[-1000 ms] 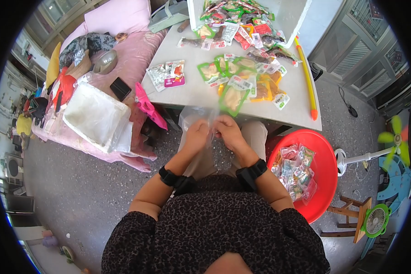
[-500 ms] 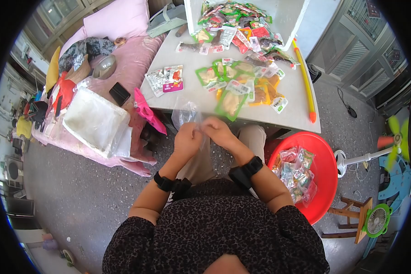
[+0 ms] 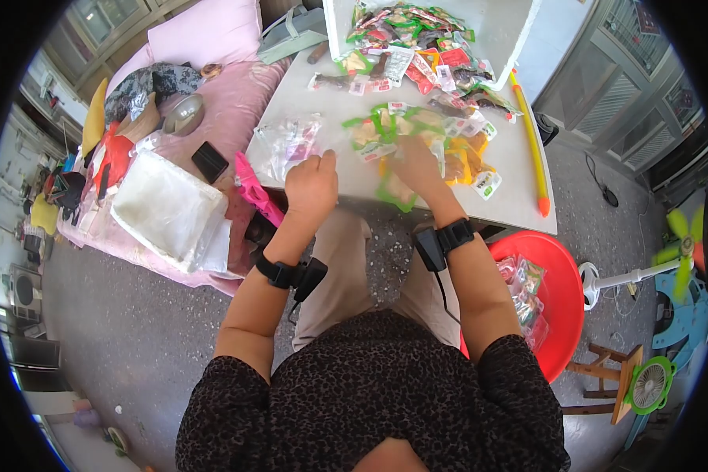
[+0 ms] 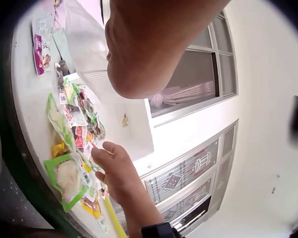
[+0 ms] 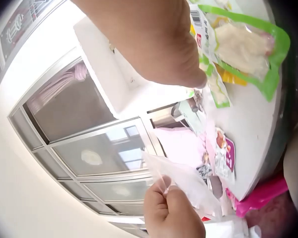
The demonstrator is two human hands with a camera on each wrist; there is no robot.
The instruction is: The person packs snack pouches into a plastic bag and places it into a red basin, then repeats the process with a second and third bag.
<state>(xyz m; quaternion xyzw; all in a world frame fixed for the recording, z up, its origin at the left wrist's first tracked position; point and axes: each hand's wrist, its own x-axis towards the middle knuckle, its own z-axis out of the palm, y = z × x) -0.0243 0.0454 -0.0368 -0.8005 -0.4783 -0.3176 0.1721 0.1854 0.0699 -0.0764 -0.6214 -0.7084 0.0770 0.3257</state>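
Observation:
My left hand (image 3: 311, 187) is raised over the table's front edge and pinches a clear plastic bag (image 5: 186, 186) between thumb and fingers. In the head view the see-through bag hangs over a silver and purple pouch (image 4: 38, 54). My right hand (image 3: 418, 167) reaches over a group of vacuum-packed food packets, its fingers loosely extended with nothing between them. Nearest to it lies a green-edged packet (image 4: 68, 181) with a pale piece inside. Beside that, yellow-edged packets (image 3: 458, 161) lie on the white table (image 3: 346, 182).
A white foam box (image 3: 521, 35) at the back holds a heap of small packets (image 3: 409, 30), some spilling forward. A yellow stick (image 3: 532, 141) lies along the right edge. The red tub (image 3: 565, 315) on the floor contains bagged packets. Left stands a bed with a foam tray (image 3: 161, 206).
Both hands were together at the bag below the table edge. They have parted: the left has lifted the bag over the table, while the right has let go and moved to the green-edged packets.

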